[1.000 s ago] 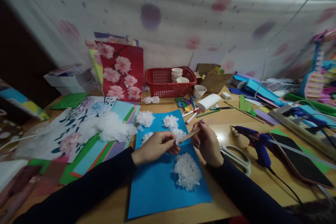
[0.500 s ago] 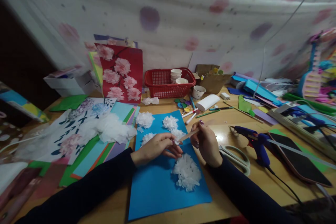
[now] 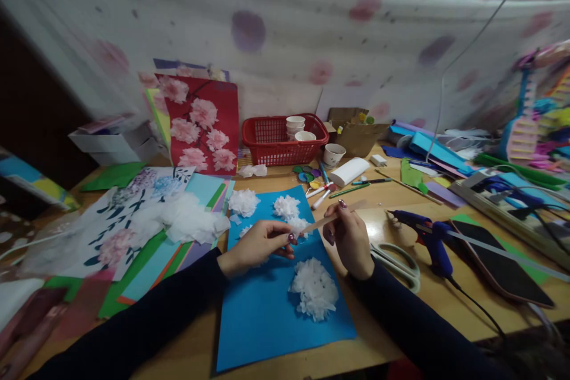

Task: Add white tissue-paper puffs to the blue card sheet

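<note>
My right hand (image 3: 350, 237) grips a thin, flat, pale wooden craft stick (image 3: 318, 224), its tip pointing left toward my other hand. My left hand (image 3: 262, 244) has thumb and forefinger pinched together by that tip; what lies between them is too small to make out. Both hands are above a blue sheet (image 3: 267, 320) on the table. White tissue-paper flowers sit on the sheet: a large one (image 3: 314, 289) below my hands, others at the top, such as one flower (image 3: 286, 206) on the right and one flower (image 3: 243, 202) on the left. My left hand partly covers another.
Scissors (image 3: 398, 264), a blue glue gun (image 3: 427, 237) and a phone (image 3: 499, 261) lie on the right. White tissue paper (image 3: 191, 219) and coloured sheets are at left. Behind stand a red basket (image 3: 282, 145) with paper cups and a red flower picture (image 3: 202, 124).
My left hand has drawn slightly left and its fingers have closed into a pinch near the stick's tip. My right hand still holds the stick. The view has shifted slightly.
</note>
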{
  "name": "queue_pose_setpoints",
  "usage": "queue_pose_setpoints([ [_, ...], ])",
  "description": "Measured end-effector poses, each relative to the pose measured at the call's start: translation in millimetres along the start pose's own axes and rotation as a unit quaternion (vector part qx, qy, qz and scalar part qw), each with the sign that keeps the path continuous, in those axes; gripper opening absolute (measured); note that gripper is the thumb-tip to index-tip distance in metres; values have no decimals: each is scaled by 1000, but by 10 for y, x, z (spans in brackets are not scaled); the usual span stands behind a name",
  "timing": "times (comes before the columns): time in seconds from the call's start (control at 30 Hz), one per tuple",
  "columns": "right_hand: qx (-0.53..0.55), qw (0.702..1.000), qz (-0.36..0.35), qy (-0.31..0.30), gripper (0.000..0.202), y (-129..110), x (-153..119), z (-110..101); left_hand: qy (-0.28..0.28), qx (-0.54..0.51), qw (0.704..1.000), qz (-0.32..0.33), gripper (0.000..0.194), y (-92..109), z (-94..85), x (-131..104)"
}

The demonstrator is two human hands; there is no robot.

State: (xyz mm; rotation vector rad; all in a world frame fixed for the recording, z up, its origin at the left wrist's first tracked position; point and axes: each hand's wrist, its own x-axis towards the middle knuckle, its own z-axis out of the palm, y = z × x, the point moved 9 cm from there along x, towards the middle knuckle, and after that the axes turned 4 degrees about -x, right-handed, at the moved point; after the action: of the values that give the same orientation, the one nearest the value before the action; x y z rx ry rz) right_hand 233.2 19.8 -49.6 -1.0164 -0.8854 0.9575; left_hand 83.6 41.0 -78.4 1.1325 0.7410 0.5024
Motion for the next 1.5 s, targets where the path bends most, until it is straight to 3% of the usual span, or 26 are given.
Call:
queue_pose_setpoints([
  [0.23,-50,998,-18,27,38,-55,-4,-49,19,27,999,37,25,115,-63,-22],
  [0.37,-158,985,-55,44,43,-84,-10,-107,36,95,991,88,26,253,-122,-19],
  [0.53,-282,953,-108,11,41,-59,-24,-62,65,181,975,113,17,290,-186,-13],
  [0.7,-321,937,-140,1,38,-81,-31,-18,-1,306,942,140,13,336,0,57],
  [0.9,-312,942,-125,21,37,-29,7,-74,-28,451,859,241,10,453,212,229],
  [1.13,-292,933,-182,108,39,-214,-91,-231,-22,443,863,242,10,406,197,292],
  [1.23,-322,919,-221,43,40,-288,-143,-100,-13,439,864,247,9,420,181,281],
  [1.33,-388,884,-258,-30,38,-304,-189,60,-11,442,862,247,9,418,177,283],
  [1.5,-440,857,-263,-55,35,-258,-188,101,-9,443,863,243,12,405,167,288],
])
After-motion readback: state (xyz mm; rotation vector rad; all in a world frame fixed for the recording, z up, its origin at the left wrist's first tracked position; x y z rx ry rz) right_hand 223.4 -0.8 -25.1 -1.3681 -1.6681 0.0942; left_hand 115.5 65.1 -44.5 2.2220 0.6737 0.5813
